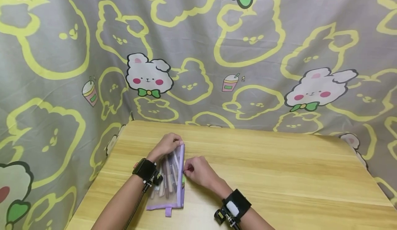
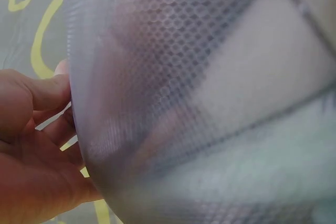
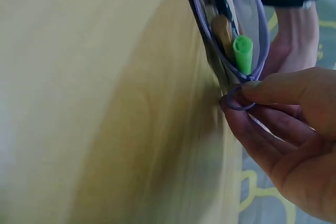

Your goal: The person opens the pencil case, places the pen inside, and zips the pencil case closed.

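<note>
A see-through mesh pencil pouch (image 1: 181, 192) with lilac edging lies tilted on the table, several pens (image 1: 167, 180) showing inside. At its far end, my left hand (image 1: 168, 143) grips the corner; in the left wrist view the blurred mesh (image 2: 173, 66) fills most of the picture, thumb (image 2: 50, 92) against its edge. My right hand (image 1: 201, 172) is at the zipper side. Seen from the right wrist, thumb and forefinger pinch a small purple loop (image 3: 240, 107) where the pouch's opening ends. Within that gap show a bright green tube-shaped end (image 3: 243, 53) and a brown pen (image 3: 222, 32).
The wood-grain table (image 1: 279, 175) extends to the right of the pouch. A grey curtain (image 1: 198, 50) with yellow outlines and white rabbit faces hangs behind and at the left. Black straps with small cameras (image 1: 237, 206) sit on both wrists.
</note>
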